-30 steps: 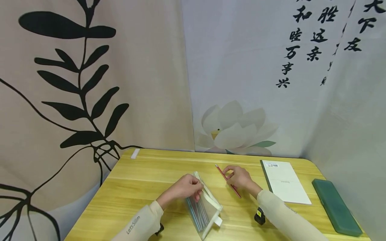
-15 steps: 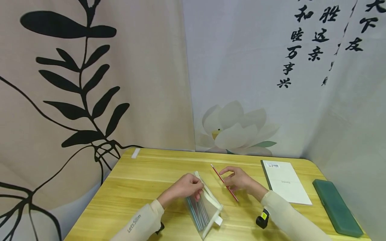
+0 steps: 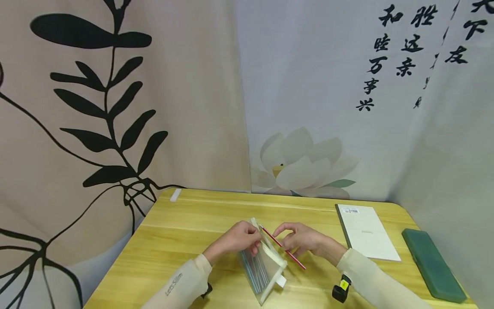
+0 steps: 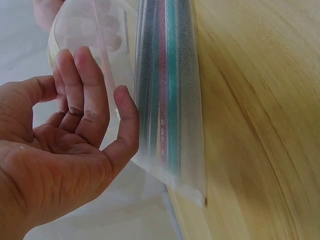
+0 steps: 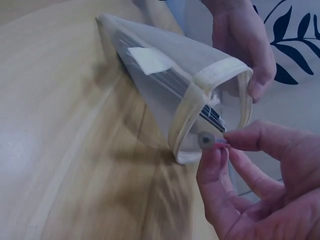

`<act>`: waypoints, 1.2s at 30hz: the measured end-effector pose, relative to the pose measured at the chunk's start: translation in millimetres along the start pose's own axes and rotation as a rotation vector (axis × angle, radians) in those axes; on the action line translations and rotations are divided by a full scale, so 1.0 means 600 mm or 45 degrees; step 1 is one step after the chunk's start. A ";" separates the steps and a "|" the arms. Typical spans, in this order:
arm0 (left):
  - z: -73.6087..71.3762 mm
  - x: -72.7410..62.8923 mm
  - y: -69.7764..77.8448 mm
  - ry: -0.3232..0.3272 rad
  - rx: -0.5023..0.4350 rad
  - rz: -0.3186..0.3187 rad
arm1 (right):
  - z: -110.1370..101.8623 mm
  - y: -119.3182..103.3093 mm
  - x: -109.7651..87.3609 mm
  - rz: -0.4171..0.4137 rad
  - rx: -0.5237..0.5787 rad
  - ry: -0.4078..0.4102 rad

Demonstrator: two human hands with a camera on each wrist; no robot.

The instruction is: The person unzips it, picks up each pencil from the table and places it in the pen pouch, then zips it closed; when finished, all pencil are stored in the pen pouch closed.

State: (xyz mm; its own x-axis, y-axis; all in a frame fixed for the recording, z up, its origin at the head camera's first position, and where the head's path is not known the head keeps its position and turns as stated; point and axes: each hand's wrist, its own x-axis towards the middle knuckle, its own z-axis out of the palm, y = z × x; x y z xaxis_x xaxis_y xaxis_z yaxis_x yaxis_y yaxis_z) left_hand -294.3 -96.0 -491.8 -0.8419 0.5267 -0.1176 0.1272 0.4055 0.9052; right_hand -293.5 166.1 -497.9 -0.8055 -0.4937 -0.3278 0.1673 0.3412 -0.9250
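Observation:
My left hand [image 3: 238, 238] pinches the cream rim of a see-through mesh pencil pouch [image 3: 275, 271], which leans on the table with its mouth open. Several pencils [image 4: 162, 95] lie inside the pouch, dark, red and green behind the mesh in the left wrist view. My right hand [image 3: 305, 241] holds a red pencil [image 3: 294, 259] between thumb and fingertips. The pencil slants along the pouch's right side, its far end near the mouth. In the right wrist view the pencil's round end [image 5: 206, 140] points at the camera, right at the pouch opening [image 5: 187, 117].
A white notebook [image 3: 368, 234] with a dark spine lies at the right of the wooden table [image 3: 193, 223]. Beyond it is a green case [image 3: 434, 266] near the right edge. A small white strip [image 3: 175, 195] is stuck at the back left. Printed curtains hang behind.
My right hand has brought the red pencil left and toward me, from beside the pouch to its mouth. The left hand keeps its grip on the rim.

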 end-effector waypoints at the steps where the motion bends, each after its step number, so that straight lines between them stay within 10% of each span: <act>1: 0.000 0.000 0.000 -0.001 -0.001 0.001 | 0.001 0.000 0.001 0.003 -0.002 -0.008; 36: -0.005 -0.001 0.003 -0.092 0.005 0.015 | 0.017 -0.026 0.038 -0.010 -0.002 -0.112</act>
State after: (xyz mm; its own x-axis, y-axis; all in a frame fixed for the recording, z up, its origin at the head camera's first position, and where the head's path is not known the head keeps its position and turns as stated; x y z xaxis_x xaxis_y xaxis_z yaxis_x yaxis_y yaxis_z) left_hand -295.1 -97.9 -488.9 -0.8003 0.5838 -0.1366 0.1385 0.4017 0.9052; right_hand -308.8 141.2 -492.8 -0.7537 -0.5646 -0.3364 0.1604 0.3383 -0.9272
